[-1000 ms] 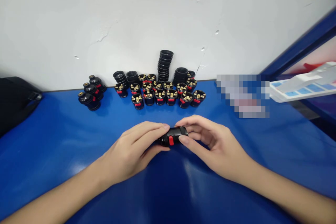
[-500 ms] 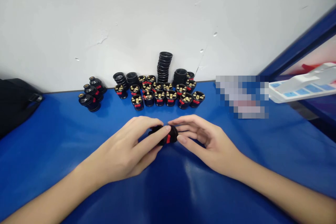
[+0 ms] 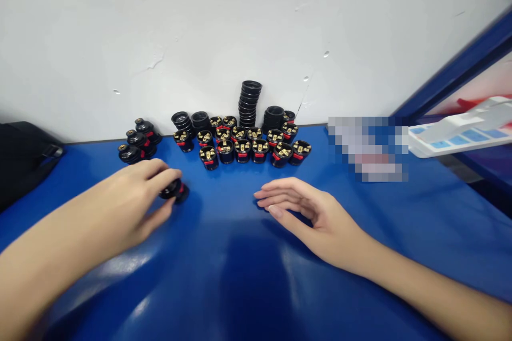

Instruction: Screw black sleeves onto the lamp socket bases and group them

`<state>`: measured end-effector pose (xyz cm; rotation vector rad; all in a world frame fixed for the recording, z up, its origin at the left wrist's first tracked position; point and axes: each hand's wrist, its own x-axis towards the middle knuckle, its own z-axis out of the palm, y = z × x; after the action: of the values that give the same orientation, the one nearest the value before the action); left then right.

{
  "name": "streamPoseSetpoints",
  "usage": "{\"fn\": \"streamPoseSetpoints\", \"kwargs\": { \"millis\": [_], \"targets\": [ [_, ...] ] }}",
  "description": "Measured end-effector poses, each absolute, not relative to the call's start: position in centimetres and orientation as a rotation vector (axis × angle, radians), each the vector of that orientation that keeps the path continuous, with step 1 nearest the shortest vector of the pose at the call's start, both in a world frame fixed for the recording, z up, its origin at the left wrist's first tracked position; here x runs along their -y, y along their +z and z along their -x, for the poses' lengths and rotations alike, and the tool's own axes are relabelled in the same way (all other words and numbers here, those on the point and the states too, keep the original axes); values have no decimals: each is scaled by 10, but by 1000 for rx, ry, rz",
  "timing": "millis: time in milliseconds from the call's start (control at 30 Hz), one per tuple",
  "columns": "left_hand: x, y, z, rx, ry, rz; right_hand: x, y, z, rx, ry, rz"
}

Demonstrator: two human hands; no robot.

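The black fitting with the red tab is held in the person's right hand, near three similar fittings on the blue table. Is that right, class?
Not quite: the head view shows the black fitting with the red tab held in the left hand, near three similar fittings on the blue table.

Bare left hand (image 3: 134,197): back up, thumb and fingers curled in a grip
Bare right hand (image 3: 320,218): fingers loosely bent, thumb apart
Spacing: hands well apart

Black socket (image 3: 173,189), red tab (image 3: 182,188), blue tabletop (image 3: 224,202)
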<state>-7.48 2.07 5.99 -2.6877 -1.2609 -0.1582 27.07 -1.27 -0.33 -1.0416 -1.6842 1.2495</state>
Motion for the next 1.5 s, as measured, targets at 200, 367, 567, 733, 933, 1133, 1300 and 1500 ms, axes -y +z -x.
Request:
{"fn": "streamPoseSetpoints", "kwargs": {
  "millis": [200,367,567,733,933,1133,1300,1500],
  "targets": [
    [-36,72,124,1854,239,2452,14,-5,-271,1696,1243,1044],
    [-44,72,147,1935,368,2278,13,-6,-271,1698,1226,1044],
    [-49,60,164,1848,355,2246,14,-4,-270,1705,1218,1044],
    [-42,67,140,1658,368,2013,14,-3,-270,1717,1220,1038],
    [-51,55,85,1322,-249,2333,14,-3,-270,1733,1229,1034],
    [-69,6,68,1246,-387,2480,15,-3,-270,1762,1197,1052],
    [-77,-5,68,1226,-422,2438,17,-3,-272,1856,1091,1057],
    [-81,-2,68,1152,-489,2458,17,-3,-273,1908,1040,1047]
  ]
}}
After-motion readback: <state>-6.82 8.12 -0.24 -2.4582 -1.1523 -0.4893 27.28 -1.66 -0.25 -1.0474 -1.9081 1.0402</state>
